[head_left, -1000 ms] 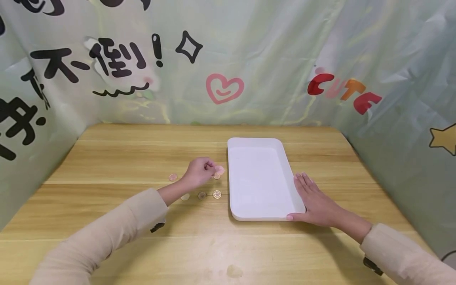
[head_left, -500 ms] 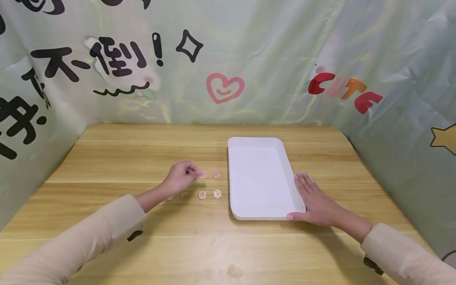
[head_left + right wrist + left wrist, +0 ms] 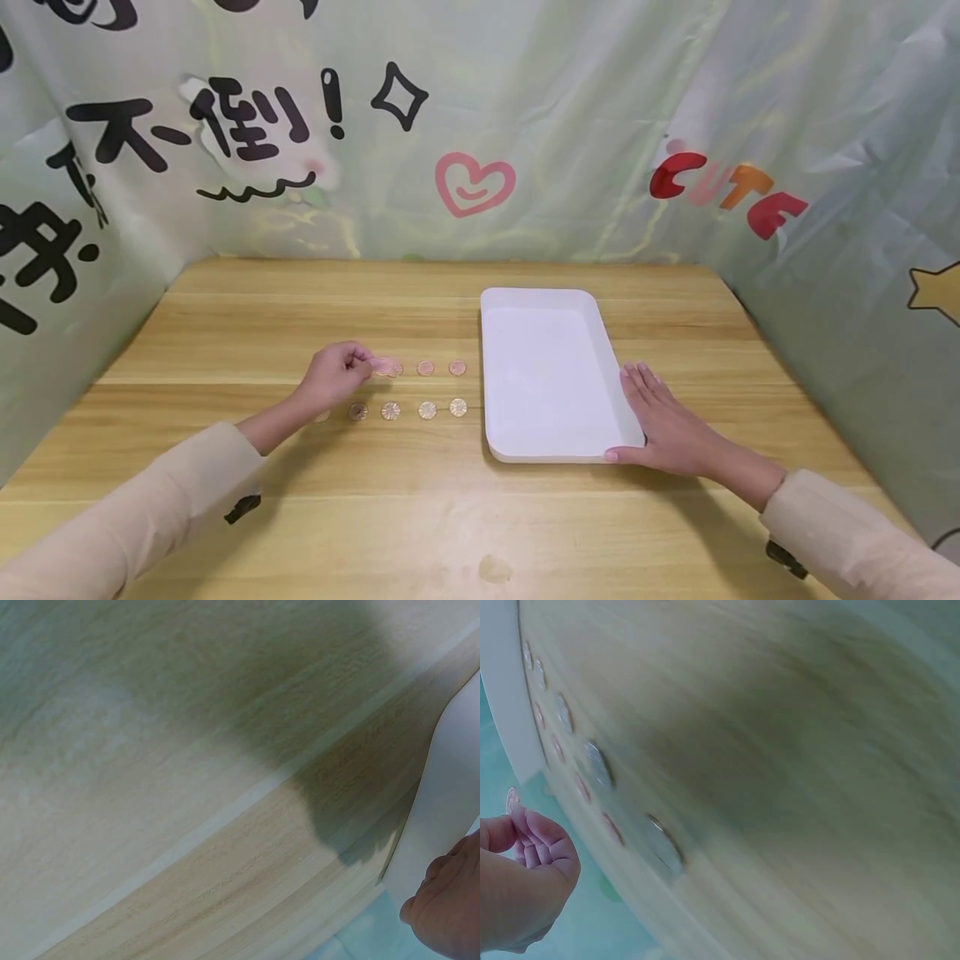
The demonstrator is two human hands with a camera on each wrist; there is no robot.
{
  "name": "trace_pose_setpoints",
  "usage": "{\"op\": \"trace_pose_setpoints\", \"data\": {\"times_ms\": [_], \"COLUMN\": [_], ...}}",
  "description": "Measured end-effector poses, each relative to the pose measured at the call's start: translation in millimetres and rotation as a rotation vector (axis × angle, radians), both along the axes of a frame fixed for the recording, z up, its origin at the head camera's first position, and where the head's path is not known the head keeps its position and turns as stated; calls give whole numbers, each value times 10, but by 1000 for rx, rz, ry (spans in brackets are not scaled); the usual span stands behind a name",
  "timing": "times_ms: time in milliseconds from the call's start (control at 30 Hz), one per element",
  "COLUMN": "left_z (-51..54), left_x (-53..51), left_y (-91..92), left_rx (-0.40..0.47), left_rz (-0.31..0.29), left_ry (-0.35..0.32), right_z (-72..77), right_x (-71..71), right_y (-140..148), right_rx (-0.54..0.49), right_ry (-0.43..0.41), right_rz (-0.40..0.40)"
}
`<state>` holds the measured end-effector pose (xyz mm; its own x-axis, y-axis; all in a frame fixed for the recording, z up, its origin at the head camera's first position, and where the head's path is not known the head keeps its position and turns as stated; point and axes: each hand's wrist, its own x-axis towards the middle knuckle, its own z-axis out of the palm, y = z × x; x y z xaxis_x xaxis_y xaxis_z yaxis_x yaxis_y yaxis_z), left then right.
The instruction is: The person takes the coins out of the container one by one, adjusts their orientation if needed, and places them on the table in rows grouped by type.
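Observation:
In the head view my left hand (image 3: 337, 372) pinches a pinkish coin (image 3: 385, 366) between thumb and fingers, held above the table. The same coin (image 3: 512, 799) stands out from the fingertips in the left wrist view. Below it lies a back row of reddish coins (image 3: 426, 368), and nearer to me a row of silvery coins (image 3: 391, 411). The hand hides part of the back row in the head view. My right hand (image 3: 670, 429) rests along the right side of a white tray (image 3: 558, 458), fingers straight, thumb at its near right corner.
The wooden table (image 3: 360, 533) carries both coin rows left of the tray. A printed cloth (image 3: 570, 108) closes off its back and sides. A pale round mark (image 3: 495, 569) shows near the front of the table.
My left hand has moved left along the back row with the pinched coin, and more coins in both rows have come into view. The right hand and tray have stayed put.

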<state>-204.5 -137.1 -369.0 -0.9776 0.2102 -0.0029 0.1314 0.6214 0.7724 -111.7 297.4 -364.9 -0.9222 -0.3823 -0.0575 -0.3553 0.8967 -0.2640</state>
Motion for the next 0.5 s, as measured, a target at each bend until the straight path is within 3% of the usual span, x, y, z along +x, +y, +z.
{"op": "trace_pose_setpoints", "data": {"times_ms": [267, 500], "left_z": [-63, -123], "left_x": [-10, -62], "left_y": [-310, -485], "left_rx": [-44, -106], "left_rz": [89, 150], "left_ry": [-20, -121], "right_z": [-5, 1], "right_x": [-1, 3], "right_y": [-5, -6], "right_rx": [5, 3], "right_ry": [5, 1], "right_rz": [-1, -3]}}
